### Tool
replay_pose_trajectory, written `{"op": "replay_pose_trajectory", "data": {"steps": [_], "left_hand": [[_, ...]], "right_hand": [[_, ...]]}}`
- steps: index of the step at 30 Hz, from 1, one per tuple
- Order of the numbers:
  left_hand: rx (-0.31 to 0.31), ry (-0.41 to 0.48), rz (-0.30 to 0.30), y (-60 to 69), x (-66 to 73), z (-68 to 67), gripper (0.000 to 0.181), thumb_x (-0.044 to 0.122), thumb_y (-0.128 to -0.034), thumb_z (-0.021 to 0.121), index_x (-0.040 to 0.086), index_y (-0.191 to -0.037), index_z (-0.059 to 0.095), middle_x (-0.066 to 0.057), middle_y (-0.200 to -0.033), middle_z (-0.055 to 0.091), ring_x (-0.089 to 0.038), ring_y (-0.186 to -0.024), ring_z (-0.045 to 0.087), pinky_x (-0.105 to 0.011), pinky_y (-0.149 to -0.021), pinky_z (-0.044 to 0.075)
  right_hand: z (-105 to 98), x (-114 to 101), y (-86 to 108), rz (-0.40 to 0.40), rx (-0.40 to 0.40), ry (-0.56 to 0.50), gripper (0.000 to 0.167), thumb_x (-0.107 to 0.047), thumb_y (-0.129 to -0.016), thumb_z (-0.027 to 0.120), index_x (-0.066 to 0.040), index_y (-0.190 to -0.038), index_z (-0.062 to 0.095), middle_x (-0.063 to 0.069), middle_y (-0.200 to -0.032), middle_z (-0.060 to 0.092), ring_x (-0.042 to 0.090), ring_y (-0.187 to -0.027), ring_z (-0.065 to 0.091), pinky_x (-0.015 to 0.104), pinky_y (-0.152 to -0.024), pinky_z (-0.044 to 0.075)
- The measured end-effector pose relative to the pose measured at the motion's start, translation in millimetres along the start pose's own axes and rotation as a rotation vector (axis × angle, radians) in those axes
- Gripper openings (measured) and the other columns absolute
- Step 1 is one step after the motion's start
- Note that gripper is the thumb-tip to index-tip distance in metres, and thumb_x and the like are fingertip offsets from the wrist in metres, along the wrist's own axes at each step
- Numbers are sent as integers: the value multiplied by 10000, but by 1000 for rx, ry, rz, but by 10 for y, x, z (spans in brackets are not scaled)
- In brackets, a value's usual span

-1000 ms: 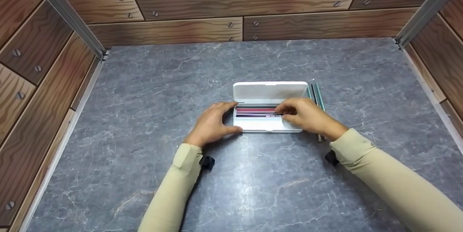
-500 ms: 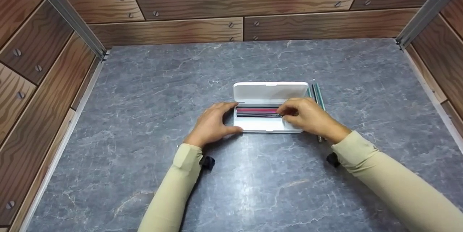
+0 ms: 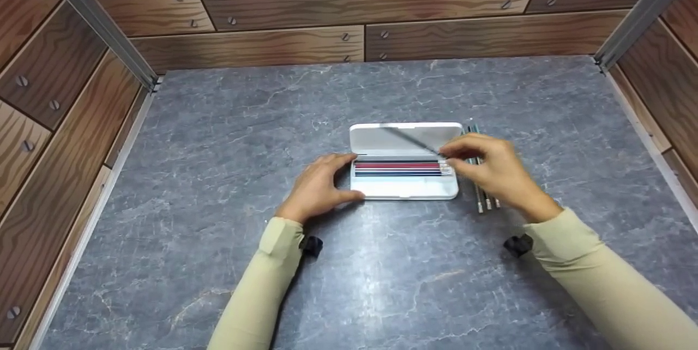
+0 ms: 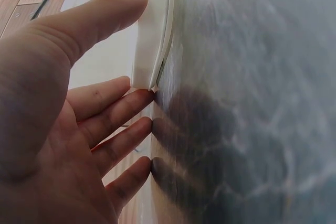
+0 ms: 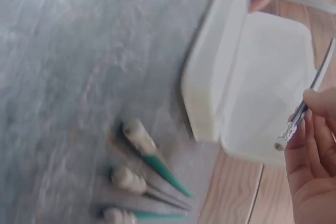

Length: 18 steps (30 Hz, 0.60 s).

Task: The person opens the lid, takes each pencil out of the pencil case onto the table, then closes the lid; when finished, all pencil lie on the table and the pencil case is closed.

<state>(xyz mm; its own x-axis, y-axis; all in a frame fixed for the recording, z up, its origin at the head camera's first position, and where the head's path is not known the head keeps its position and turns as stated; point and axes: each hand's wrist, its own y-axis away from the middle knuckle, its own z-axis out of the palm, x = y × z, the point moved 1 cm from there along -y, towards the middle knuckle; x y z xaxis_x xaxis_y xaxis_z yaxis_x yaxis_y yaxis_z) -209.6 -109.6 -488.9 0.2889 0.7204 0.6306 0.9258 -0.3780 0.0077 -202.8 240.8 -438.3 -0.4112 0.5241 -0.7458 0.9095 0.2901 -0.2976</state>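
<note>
A white pencil case (image 3: pixel 404 188) lies with its lid (image 3: pixel 381 140) raised, several red, white and dark pencils (image 3: pixel 397 168) side by side in it. At the case's left end the left hand (image 3: pixel 319 186) rests, thumb and fingers spread around the corners; in the left wrist view its fingers (image 4: pixel 118 114) are extended beside the case (image 4: pixel 152 30). Above the case's right end the right hand (image 3: pixel 493 173) pinches a dark pencil (image 3: pixel 409 137) near its eraser end, tilted in front of the lid. The right wrist view shows this pencil (image 5: pixel 318 77) between thumb and fingers of the hand (image 5: pixel 315 166).
Right of the case, several pencils (image 3: pixel 480 203) lie on the grey marbled table (image 3: pixel 349 273), partly behind the right hand; green and dark ones (image 5: pixel 163 171) show in the right wrist view. Wood-patterned walls (image 3: pixel 283 6) and metal posts (image 3: pixel 98 23) border the table.
The right hand has risen from inside the case and moved right, with a dark pencil now lifted and tilted. The left hand has stayed in place.
</note>
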Motion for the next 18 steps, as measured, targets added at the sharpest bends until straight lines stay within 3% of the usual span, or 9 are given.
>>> {"op": "replay_pose_trajectory", "data": {"steps": [3,10,18], "left_hand": [[0,5,-1,2,5,1,877,449,-887,953,162,-1632,591,-109,-1647,624,-345,-1572,541,-569,-1345,402],[-4,4,-9,4,4,-2,874,446,-888,954,166,-1632,592,-97,-1643,631,-338,-1569,544,-563,-1348,397],[-14,3,-20,-4,9,1,885,442,-886,956,176,-1642,582,-106,-1664,610,-342,-1578,534,-558,-1358,386]], "right_hand": [[-115,22,47,55,78,-1,248,104,-926,821,6,-1153,844,189,-1099,834,-62,-909,700,53,-842,571],[-284,256,198,214,201,-4,279,68,-934,838,93,-1210,804,298,-1105,807,-142,-842,670,35,-792,576],[-389,466,379,366,223,111,324,36,-925,824,113,-1239,787,316,-1108,815,-199,-755,613,17,-705,532]]}}
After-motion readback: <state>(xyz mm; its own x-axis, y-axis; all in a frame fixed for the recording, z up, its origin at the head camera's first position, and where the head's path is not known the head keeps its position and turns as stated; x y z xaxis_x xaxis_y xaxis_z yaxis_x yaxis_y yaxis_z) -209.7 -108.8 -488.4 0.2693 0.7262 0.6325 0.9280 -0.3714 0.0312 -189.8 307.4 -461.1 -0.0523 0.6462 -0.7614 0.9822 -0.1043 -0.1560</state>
